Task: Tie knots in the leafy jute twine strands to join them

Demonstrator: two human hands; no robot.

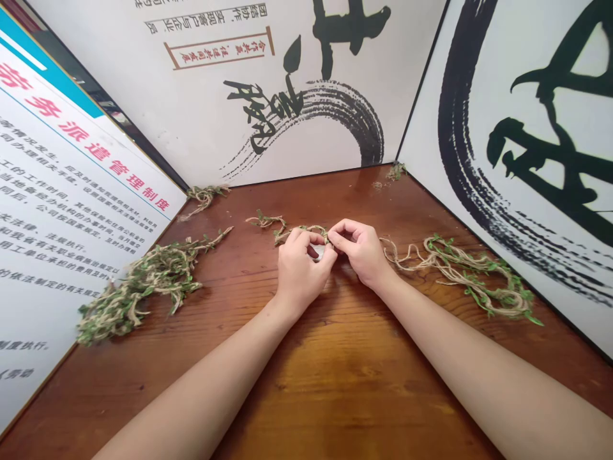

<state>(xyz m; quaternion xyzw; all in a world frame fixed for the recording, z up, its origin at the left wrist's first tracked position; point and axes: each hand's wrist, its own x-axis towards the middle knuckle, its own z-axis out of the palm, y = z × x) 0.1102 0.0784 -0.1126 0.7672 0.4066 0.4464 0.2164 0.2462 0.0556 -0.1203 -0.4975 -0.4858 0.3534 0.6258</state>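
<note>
My left hand [299, 268] and my right hand [361, 250] meet at the middle of a brown wooden table [335, 383]. Both pinch the same jute twine with small green leaves [282, 229]. Between the fingertips shows a small pale object I cannot make out. The twine runs left from my hands across the table and right into a loose coil of leafy twine [474, 275]. Fingers of both hands are curled tight around the twine.
A thick heap of leafy twine [143, 284] lies at the left. A small bundle [205, 195] sits at the back left corner, scraps [395, 171] at the back right. Printed boards with calligraphy wall the table on three sides.
</note>
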